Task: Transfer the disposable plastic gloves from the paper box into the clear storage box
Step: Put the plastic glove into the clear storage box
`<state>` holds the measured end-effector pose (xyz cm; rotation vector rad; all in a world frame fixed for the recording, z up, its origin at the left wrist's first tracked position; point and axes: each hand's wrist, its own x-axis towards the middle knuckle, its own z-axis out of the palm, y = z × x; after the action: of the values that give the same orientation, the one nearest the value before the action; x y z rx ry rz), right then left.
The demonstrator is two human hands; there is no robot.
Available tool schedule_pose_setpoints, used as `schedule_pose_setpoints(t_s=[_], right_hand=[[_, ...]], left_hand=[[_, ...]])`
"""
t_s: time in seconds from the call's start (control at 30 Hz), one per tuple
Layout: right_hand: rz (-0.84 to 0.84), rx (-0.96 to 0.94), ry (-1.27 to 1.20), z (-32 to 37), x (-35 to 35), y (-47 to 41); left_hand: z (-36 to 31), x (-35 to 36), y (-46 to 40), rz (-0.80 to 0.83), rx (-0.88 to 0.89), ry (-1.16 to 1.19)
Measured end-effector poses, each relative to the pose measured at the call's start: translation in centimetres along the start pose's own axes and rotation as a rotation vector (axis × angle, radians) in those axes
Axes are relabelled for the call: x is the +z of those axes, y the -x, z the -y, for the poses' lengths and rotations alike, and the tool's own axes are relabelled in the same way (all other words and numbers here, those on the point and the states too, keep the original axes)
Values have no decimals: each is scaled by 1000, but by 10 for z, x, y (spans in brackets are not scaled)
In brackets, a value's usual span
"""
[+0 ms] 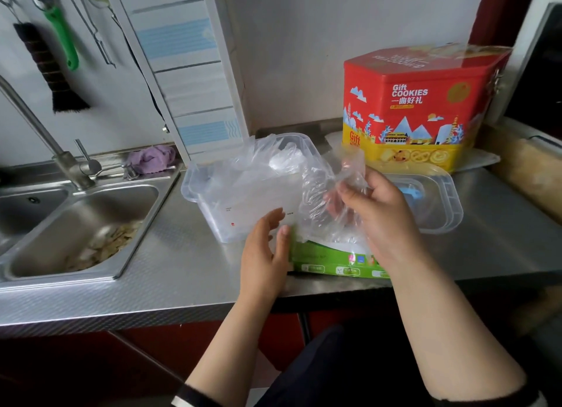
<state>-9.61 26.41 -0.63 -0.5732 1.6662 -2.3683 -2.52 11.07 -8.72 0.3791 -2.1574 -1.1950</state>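
Both forearms reach up from the lower edge toward the middle of the steel counter (182,269). The right hand (383,212) is raised just above the paper box, fingers curled and clamped on a crumpled bunch of clear gloves (319,199) that trails from the box's opening up past the fingertips. The left hand (267,248) sits at 9 o'clock from the right one, fingers loosely bent and apart, its thumb and fingertips against the left end of the paper box (328,260); whether it truly grips the box cannot be told.

The paper box is green and lies flat near the counter's front edge, partly hidden under the right wrist. Directly at 12 o'clock from it, touching or nearly so, stands the clear box (219,199), lid off, with more filmy gloves heaped in it and rising over its rim.

At 9 o'clock of the clear box is the sink (76,224), scraps lying in its basin, with a tap (45,139) behind it. At 1 o'clock stands a red and yellow cookie tin (419,108). A clear lid (438,199) lies flat at 3 o'clock, partly behind the right hand. A purple cloth (152,158) sits behind the sink, and a brush (48,69) hangs on the wall at 11 o'clock.
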Motion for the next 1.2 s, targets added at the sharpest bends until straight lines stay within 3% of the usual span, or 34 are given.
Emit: schedule_pose_setpoints(t_s=[0.13,0.23,0.3,0.57,0.63,0.77,1.07,1.2], right_hand=[[151,65,50,1,-3,7],[233,104,154,1,-4,9],[236,113,208,-2,-4,9],[-52,257,-20,-3,-13,11],[-27,281,-22,1,-16,13],[207,277,39,10,-16,19],[154,48,264,2,-13,18],[128,45,268,2,-18,15]], left_hand=[[-41,-14,-3,141,-34,314],[-74,-22,-15,280,-81,417],[-89,-25,-22,285,-105,428],[-101,-45,-33,336,-87,224],[-105,-50,-36,380,-29,143],[-109,-57,-40,536,89,39],[-116,-53,-58,783,97,-49],[-118,-43,-72,572,140,-113]])
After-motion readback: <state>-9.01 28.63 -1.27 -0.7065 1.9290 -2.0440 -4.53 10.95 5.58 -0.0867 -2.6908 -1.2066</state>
